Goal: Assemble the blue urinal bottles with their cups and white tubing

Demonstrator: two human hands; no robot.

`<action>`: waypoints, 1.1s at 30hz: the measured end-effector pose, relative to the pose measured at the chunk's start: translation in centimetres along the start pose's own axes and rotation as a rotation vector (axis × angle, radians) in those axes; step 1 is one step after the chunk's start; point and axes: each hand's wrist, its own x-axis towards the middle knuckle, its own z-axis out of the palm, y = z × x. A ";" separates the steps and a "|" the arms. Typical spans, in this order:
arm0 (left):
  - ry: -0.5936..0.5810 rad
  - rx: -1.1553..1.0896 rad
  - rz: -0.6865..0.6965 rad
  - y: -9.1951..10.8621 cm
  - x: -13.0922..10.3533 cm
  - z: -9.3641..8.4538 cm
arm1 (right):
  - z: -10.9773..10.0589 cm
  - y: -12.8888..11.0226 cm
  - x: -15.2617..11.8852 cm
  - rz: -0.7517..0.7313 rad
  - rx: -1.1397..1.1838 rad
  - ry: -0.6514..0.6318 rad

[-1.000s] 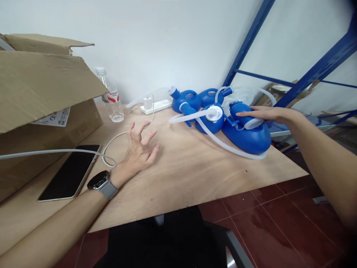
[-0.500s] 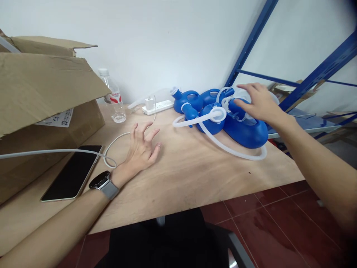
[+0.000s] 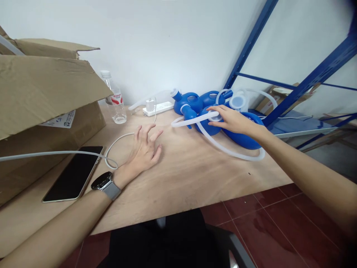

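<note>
My left hand (image 3: 146, 147) lies on the wooden table, its fingers apart and slightly curled, holding nothing. A white charging cable (image 3: 118, 138) runs beside it. On the right, my right hand (image 3: 227, 118) is over a blue plastic urinal bottle (image 3: 208, 128), thumb and forefinger spread on either side of its white cap (image 3: 214, 118). Whether the fingers press on the cap cannot be made out. A translucent hose (image 3: 223, 149) loops in front of the bottles. More blue bottles stand close by, one at the back left (image 3: 192, 100) and a larger one (image 3: 245, 140) partly under my right hand.
An open cardboard box (image 3: 50, 82) fills the left side, with a dark phone (image 3: 74, 175) before it. A clear water bottle (image 3: 118, 108) and a white power strip (image 3: 160, 108) stand near the wall. Blue shelving (image 3: 306, 82) rises on the right; a chair (image 3: 237, 245) is below the table edge.
My right hand has moved left and down, from the rear right bottle to the capped middle one. The clear hose and white cap at the rear right are now uncovered. My left hand stays put.
</note>
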 end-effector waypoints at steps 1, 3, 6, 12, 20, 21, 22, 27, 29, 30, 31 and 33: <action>-0.003 -0.004 0.000 0.0 0.0 0.0 | -0.2 -0.1 0.1 0.006 0.012 0.029; -0.005 -0.009 0.000 -0.1 -0.1 0.1 | -0.8 -0.4 0.1 0.043 0.060 0.106; -0.016 -0.015 -0.029 -0.2 -0.1 0.1 | -2.0 -0.5 0.2 0.160 0.165 0.285; -0.045 -0.038 -0.056 -0.5 -0.4 0.6 | -3.9 -1.6 0.2 0.252 0.439 0.373; -0.168 -0.005 -0.048 -0.2 -0.3 0.4 | -4.4 -6.4 0.1 0.109 0.405 0.378; -0.183 -0.006 -0.057 -0.1 -0.3 0.3 | -4.2 -7.0 0.2 0.091 0.383 0.396; -0.199 -0.010 -0.070 0.0 -0.2 0.2 | -4.1 -7.5 0.4 0.071 0.363 0.420; -0.290 -0.032 -0.127 0.1 -0.2 0.1 | -2.8 -9.2 1.8 -0.013 0.301 0.518; -0.314 -0.044 -0.136 0.0 -0.2 0.2 | -2.2 -9.6 2.5 -0.054 0.291 0.547; -0.321 -0.051 -0.144 0.0 -0.2 0.2 | -1.9 -9.8 2.9 -0.077 0.284 0.560; -0.330 -0.057 -0.150 -0.1 -0.3 0.2 | -1.5 -10.0 3.2 -0.100 0.272 0.568; -0.348 -0.066 -0.162 -0.1 -0.3 0.3 | -0.8 -10.5 3.8 -0.147 0.250 0.565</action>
